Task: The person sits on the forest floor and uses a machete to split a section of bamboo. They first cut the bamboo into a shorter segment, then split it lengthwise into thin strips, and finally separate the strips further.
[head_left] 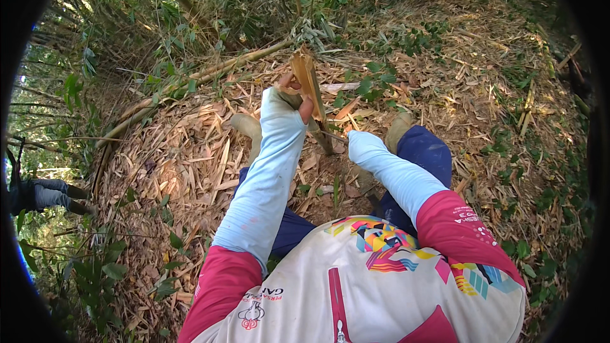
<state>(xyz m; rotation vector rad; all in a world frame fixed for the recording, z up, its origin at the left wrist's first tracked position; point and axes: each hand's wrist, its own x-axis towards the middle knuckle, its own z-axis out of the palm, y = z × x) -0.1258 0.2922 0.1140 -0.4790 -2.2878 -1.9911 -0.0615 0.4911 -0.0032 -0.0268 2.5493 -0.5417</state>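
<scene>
Out in front of me, my left hand [297,94] is wrapped round a split piece of bamboo [309,82], pale and raw on its inner face. The piece stands tilted, its broken upper end pointing away from me. Just below it, a short round stick [323,140] reaches down to the ground. My right hand [349,132] is closed near the bamboo's lower end, mostly hidden by its light blue sleeve. A thin dark blade, seemingly a knife [335,136], extends from it toward the bamboo; its handle is hidden.
Dry leaves and chips [184,159] cover the ground. A long bamboo pole [210,75] lies across the left. My boots [248,128] stand either side of the work. Green undergrowth [146,25] rises behind. Another person's legs [51,195] show at the far left.
</scene>
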